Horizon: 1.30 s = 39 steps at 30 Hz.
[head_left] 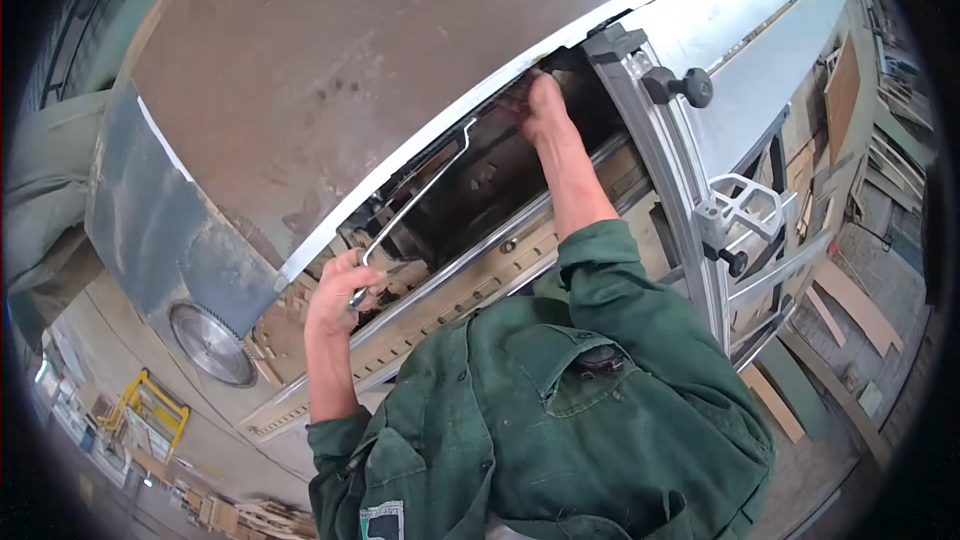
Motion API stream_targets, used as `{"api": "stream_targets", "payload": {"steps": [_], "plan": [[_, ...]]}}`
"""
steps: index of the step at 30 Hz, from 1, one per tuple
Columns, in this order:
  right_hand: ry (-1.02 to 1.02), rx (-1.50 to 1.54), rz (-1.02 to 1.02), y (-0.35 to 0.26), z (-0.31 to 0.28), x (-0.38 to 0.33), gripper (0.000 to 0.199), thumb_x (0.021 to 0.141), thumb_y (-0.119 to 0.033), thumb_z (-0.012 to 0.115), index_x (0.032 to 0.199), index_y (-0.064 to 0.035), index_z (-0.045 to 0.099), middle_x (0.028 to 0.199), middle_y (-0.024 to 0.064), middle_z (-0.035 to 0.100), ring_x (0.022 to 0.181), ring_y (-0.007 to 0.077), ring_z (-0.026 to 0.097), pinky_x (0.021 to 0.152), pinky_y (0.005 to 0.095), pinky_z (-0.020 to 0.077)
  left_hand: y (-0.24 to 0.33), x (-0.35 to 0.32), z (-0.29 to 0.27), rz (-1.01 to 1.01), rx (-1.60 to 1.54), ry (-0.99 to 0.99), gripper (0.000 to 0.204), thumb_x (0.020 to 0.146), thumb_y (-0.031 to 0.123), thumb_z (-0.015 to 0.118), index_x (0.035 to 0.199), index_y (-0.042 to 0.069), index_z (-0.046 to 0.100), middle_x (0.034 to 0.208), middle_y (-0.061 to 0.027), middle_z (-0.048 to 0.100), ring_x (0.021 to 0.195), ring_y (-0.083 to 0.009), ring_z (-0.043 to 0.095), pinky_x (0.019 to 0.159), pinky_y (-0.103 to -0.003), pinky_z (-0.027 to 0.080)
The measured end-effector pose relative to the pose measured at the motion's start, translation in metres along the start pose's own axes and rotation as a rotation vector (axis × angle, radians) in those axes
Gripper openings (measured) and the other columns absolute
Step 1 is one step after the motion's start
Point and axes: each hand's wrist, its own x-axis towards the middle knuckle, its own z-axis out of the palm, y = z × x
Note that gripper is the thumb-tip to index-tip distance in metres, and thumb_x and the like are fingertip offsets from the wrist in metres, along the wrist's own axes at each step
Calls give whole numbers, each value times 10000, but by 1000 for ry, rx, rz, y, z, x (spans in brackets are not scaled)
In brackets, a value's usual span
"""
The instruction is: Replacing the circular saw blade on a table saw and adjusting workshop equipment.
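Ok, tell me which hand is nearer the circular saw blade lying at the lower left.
Left. The left hand grips the bent metal rod just up and right of the saw blade. The right hand reaches into the machine's dark gap, far off at upper right.

I'm in green work overalls (560, 410), sleeves rolled to the elbows, buttoned chest pocket (small patch low on front).

Grey metal saw table (330, 50); circular blade (210, 343) beside it.
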Motion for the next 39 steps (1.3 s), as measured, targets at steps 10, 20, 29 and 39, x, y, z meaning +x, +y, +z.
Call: {"api": "stream_targets", "payload": {"steps": [10,20,29,39], "plan": [[76,-365,-411,50,12,-70,511,1013,-394,544,1146,83,668,1007,106,697,1003,163,584,940,283,433,41,-35,105,-13,64,-56,190,820,113,720,803,101,531,661,-2,525,455,-74,416,416,-238,289],[-121,-318,-413,65,-30,-44,477,996,-319,577,1339,11,577,1244,97,645,1094,156,582,964,291,435,26,-34,91,34,-55,-70,161,843,130,679,805,99,525,666,-11,528,446,-82,393,423,-245,281],[-25,-15,-140,104,-18,-18,380,1024,-255,488,1332,-33,501,999,117,639,783,180,620,688,340,535,22,-35,96,11,-66,-63,168,883,175,607,750,101,535,665,-24,529,456,-96,372,435,-266,265],[-73,253,140,174,25,-28,220,1015,-312,496,1102,-124,571,912,22,625,830,182,627,709,353,567,44,-31,148,-38,-210,-143,166,901,140,586,754,85,531,667,-21,520,461,-94,355,423,-264,258]]}}
